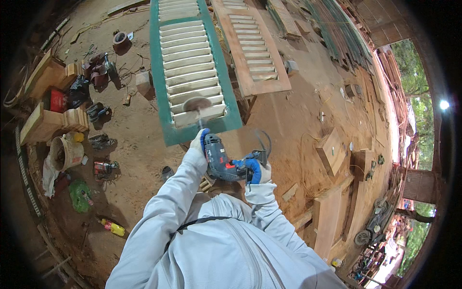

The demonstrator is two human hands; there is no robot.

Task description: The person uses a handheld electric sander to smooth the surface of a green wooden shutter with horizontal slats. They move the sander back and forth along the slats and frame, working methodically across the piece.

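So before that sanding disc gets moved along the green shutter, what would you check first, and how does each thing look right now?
1. Both hands on the drill: ok, left hand near its front, right hand on the handle.
2. Sanding disc meets the green shutter: ok, it sits on a lower slat.
3. Gloves worn: ok, both hands are covered.
4. Cord away from the disc: ok, it loops behind the drill.
5. Shutter steadily supported: cannot tell, its underside is hidden.
6. Disc spinning: cannot tell from a single picture.
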